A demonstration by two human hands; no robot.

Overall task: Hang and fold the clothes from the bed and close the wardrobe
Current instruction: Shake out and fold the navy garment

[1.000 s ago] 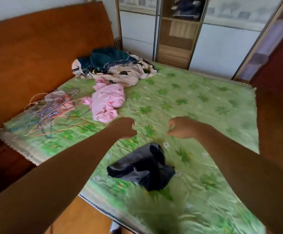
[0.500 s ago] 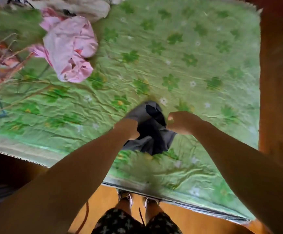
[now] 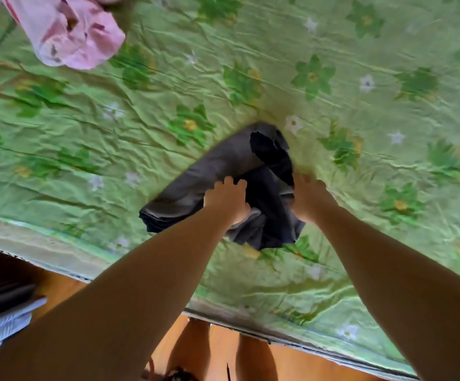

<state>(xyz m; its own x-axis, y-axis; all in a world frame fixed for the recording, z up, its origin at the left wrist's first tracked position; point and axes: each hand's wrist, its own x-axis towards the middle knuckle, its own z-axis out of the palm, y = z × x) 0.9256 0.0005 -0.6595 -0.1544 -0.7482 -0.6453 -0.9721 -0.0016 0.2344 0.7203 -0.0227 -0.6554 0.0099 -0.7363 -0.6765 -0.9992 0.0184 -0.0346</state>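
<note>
A crumpled dark grey garment [image 3: 223,171] lies on the green flowered bedspread [image 3: 333,78], close to the bed's near edge. My left hand [image 3: 227,200] is on the middle of it, fingers curled into the cloth and thumb tucked under a fold. At the garment's right edge, my right hand [image 3: 310,198] has its blurred fingers closed on the fabric. A crumpled pink garment [image 3: 69,31] lies at the far left of the bedspread, apart from both hands.
The bed's near edge [image 3: 251,314] runs diagonally across the lower view, with wooden floor [image 3: 218,350] and my legs below it. Folded striped cloth [image 3: 1,328] shows at the lower left. The bedspread is wrinkled.
My view tilted down and closer to the bed. Both hands dropped from above the bedspread onto the dark grey garment and took hold of it.
</note>
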